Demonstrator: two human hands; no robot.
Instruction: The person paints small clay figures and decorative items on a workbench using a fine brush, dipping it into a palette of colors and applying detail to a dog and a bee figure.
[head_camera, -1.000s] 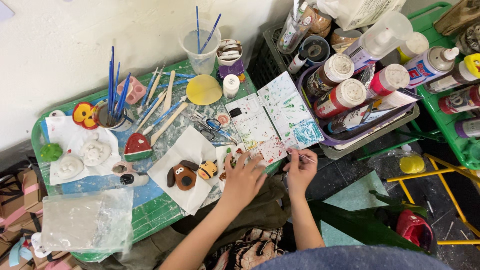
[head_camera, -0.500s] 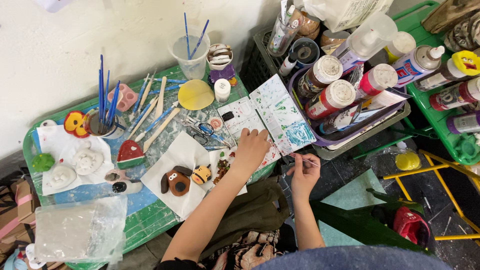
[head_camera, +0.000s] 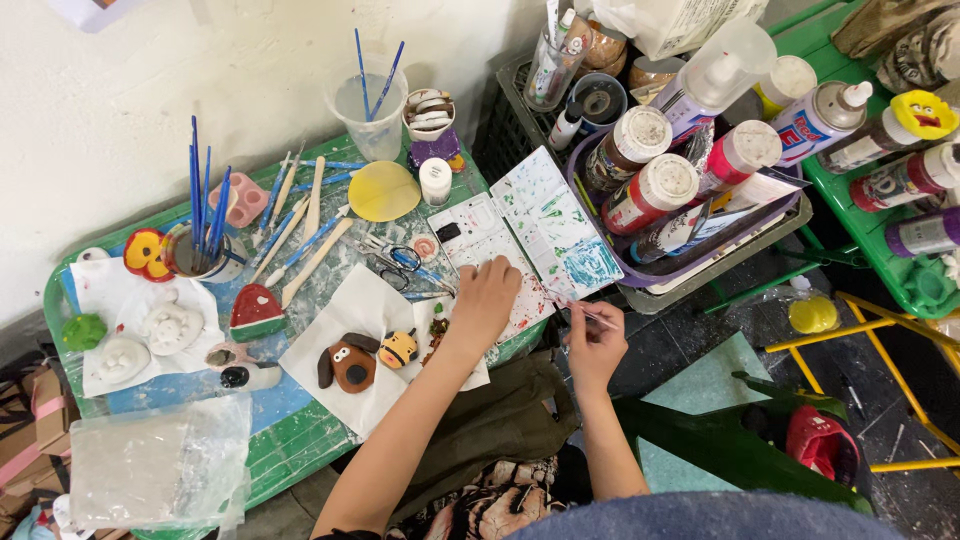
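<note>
Palette: my left hand (head_camera: 487, 300) lies flat on one open white paint palette (head_camera: 530, 235), smeared green and blue.
Brush: my right hand (head_camera: 596, 345) pinches one thin paintbrush (head_camera: 583, 312), beside the palette.
Figures: two painted figures (head_camera: 365, 358) left of my left hand.

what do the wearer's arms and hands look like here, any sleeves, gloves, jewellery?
Both forearms are bare up to the frame's lower edge: no sleeves in view. The left hand and right hand wear no gloves. No watch, bracelet or ring is visible; nails are too small to judge.
</note>
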